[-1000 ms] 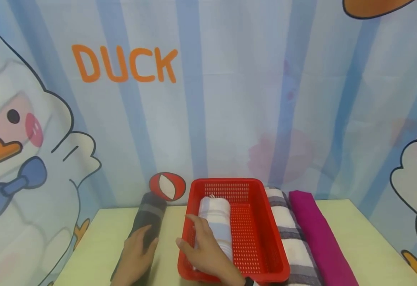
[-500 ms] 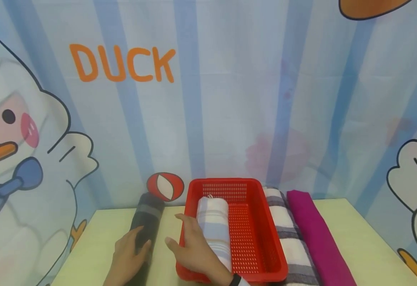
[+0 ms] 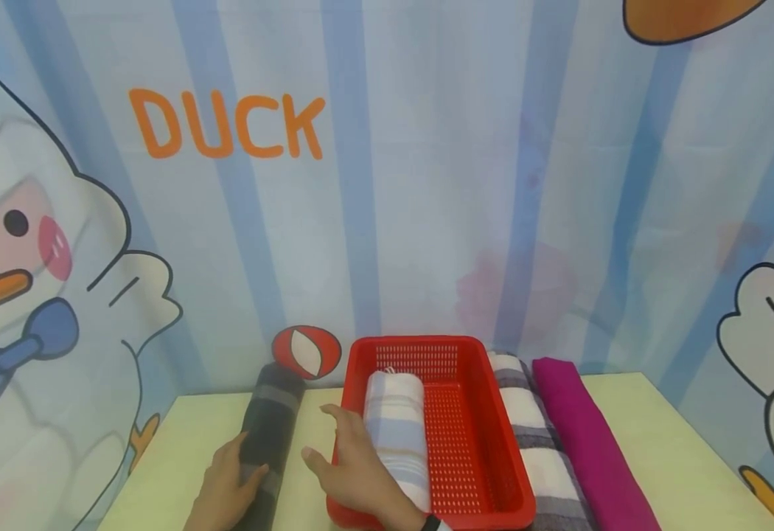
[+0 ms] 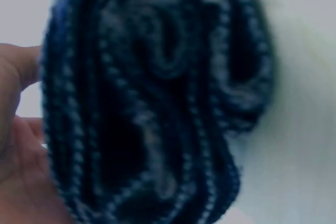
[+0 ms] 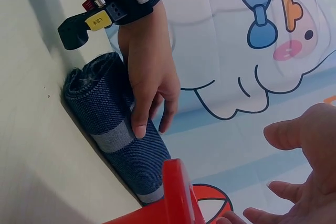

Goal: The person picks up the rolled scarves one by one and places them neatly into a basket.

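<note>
A dark blue rolled towel point(image 3: 270, 420) with grey bands lies on the left of the table; its coiled end point(image 4: 152, 103) fills the left wrist view. My left hand point(image 3: 224, 476) is over its near part, thumb and fingers spread across it. In the right wrist view, the thumb point(image 5: 139, 124) of that hand overlaps the towel and the fingers hang toward its far side. My right hand point(image 3: 354, 468) is held over the left rim of a red basket point(image 3: 496, 413), fingers apart, holding nothing. A white striped rolled towel point(image 3: 396, 435) lies inside the basket, partly hidden by this hand.
Right of the basket, a grey-and-white striped roll point(image 3: 539, 457) lies beside a magenta roll point(image 3: 593, 442). A curtain point(image 3: 420, 184) with duck prints hangs behind the pale yellow table point(image 3: 161, 457).
My left hand has shifted left and lowered toward the dark blue towel. My right hand has moved slightly left, across the basket's rim. The rolls and basket stay in place.
</note>
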